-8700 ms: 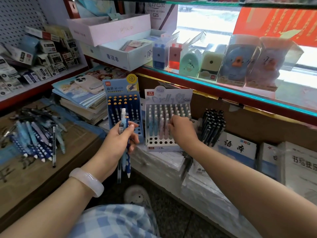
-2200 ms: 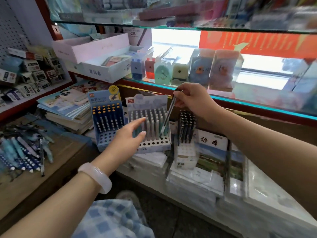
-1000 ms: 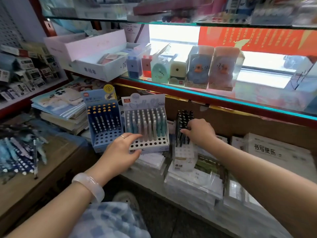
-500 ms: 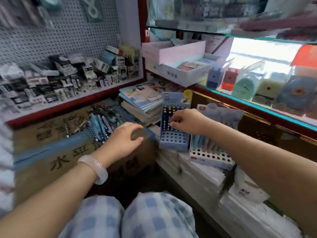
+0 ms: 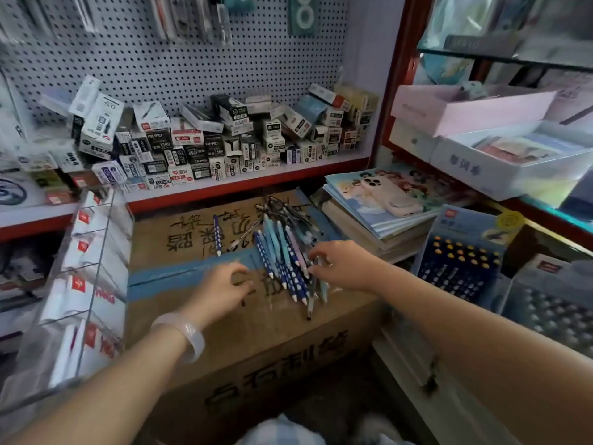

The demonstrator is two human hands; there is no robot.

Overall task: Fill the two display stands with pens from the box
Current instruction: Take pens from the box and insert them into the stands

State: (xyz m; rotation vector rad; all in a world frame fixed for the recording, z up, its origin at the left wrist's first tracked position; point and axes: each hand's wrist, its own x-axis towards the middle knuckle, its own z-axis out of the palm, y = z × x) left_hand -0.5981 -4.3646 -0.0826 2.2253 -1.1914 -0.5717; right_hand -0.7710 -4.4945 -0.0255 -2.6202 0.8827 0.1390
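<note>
A heap of loose pens [image 5: 282, 252], dark blue dotted and light blue ones, lies on top of a taped cardboard box [image 5: 244, 335]. My right hand [image 5: 345, 264] lies at the pile's right edge, its bent fingertips touching the pens. My left hand [image 5: 221, 285] rests on the box just left of the pile and holds nothing. At the right stands the blue display stand [image 5: 462, 255], with pens in its rows. Beside it, at the lower right, is the grey-white display stand [image 5: 552, 303], blurred.
A stack of notebooks [image 5: 378, 220] with a phone [image 5: 390, 195] on top sits between box and stands. A shelf of small cartons [image 5: 208, 146] runs behind, under a pegboard. A clear acrylic rack [image 5: 86, 277] stands at the left. Pink and white boxes [image 5: 481, 123] fill the upper right shelf.
My view has swung left from the stands to the box. My right hand left the blue stand and reached the pen pile; my left hand moved onto the box beside it.
</note>
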